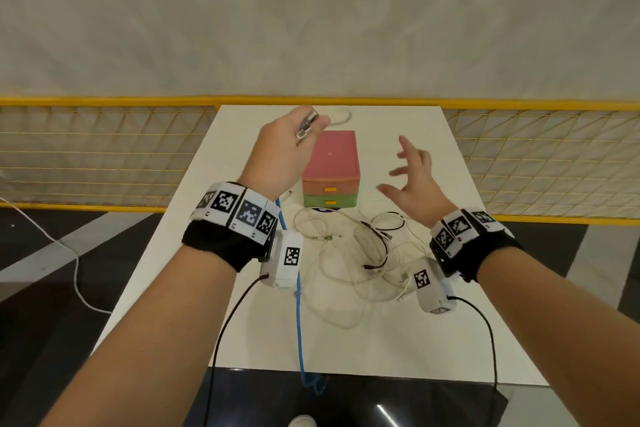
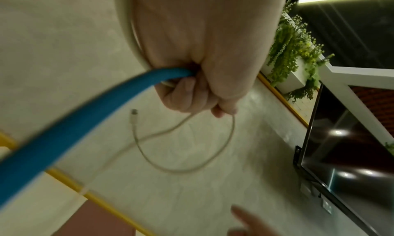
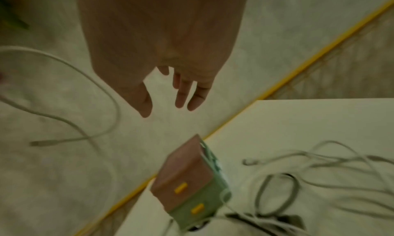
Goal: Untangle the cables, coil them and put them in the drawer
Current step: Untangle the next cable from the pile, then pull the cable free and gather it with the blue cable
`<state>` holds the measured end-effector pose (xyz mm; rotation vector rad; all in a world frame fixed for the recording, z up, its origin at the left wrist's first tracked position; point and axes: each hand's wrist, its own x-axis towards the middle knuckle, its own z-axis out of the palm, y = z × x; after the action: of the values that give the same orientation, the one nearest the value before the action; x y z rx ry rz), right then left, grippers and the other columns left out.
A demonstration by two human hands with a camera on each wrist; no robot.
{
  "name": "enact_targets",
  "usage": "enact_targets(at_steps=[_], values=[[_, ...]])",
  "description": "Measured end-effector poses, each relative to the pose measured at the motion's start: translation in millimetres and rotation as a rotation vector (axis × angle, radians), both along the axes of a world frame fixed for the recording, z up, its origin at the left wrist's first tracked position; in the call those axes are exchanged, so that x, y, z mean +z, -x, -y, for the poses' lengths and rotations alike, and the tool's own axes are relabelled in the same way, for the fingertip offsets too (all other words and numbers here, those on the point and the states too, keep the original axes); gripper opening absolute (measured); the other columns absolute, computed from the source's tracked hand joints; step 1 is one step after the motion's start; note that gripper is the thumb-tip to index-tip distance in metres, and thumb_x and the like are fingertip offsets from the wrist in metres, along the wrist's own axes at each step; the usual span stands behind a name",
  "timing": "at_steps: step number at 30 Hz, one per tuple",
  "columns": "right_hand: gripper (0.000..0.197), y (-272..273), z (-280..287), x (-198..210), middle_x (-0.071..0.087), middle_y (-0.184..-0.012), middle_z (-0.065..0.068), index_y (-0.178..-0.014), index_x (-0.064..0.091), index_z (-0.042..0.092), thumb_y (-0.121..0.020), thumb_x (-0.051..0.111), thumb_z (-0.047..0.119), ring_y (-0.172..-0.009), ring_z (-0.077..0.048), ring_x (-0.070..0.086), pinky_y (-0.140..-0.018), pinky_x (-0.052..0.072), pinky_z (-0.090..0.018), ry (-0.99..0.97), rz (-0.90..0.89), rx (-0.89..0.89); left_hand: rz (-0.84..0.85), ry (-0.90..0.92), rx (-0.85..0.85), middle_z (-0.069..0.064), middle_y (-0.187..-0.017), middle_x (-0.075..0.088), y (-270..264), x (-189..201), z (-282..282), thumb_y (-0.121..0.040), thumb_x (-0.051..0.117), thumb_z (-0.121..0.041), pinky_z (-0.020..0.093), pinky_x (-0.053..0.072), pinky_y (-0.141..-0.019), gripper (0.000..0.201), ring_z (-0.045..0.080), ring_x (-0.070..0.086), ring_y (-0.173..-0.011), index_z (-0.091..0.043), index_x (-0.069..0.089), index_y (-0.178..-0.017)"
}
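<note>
Untangle step, nothing coiled yet by the look of it. Left hand [image 1: 277, 152] is raised at 11 o'clock of the drawer unit [image 1: 330, 170], fist clamped on the blue cable [image 2: 89, 113] plus a thin white cable [image 2: 185, 148]. Blue runs from the fist down toward 6 o'clock and off the table [image 1: 450, 340] edge; long axis roughly 12–6. White one loops loose below the fist, plug end free. Right hand [image 1: 412, 180] hovers at 2 o'clock of the cable heap [image 1: 353, 253], fingers spread, empty. Both drawers look closed. Next, probably: right hand takes the slack, pulls one cable free of the heap.
</note>
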<state>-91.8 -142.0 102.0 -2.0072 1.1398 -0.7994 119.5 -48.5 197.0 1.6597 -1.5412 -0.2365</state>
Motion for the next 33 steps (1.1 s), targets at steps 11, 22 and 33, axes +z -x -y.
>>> enact_targets(at_steps=[11,22,33], values=[[0.031,-3.9,-59.6,76.3,0.059,-0.067,0.003,-0.120,0.054,0.019,-0.090,0.060,0.024,-0.059,-0.013,0.061,-0.061,0.049,-0.027,0.228,-0.235,0.391,-0.181,-0.106,-0.214,-0.012,-0.082,0.060,13.7,-12.9,-36.4,-0.096,0.057,-0.025,0.003,0.039,-0.067,0.012,-0.014,0.057,-0.073,-0.013,0.061,-0.095],[0.024,6.7,-119.3,91.2,0.063,-0.070,0.006,-0.097,0.060,0.021,-0.093,0.048,0.042,-0.052,0.004,0.059,-0.052,0.044,-0.016,0.137,-0.489,0.571,-0.460,-0.117,-0.232,-0.020,-0.060,0.048,27.6,-4.3,-71.6,-0.095,0.060,-0.025,0.015,0.035,-0.046,0.015,0.000,0.042,-0.045,-0.011,0.059,-0.097],[0.025,-30.6,-155.9,54.1,0.067,-0.076,0.011,-0.098,0.055,0.006,-0.102,0.032,0.015,-0.052,-0.009,0.053,-0.053,0.043,-0.021,-0.458,-0.032,0.716,-0.701,-0.152,-0.445,-0.002,-0.069,0.039,48.6,-4.6,-87.2,-0.104,0.034,-0.021,0.031,0.043,-0.066,0.010,0.013,0.043,-0.058,-0.015,0.039,-0.099]])
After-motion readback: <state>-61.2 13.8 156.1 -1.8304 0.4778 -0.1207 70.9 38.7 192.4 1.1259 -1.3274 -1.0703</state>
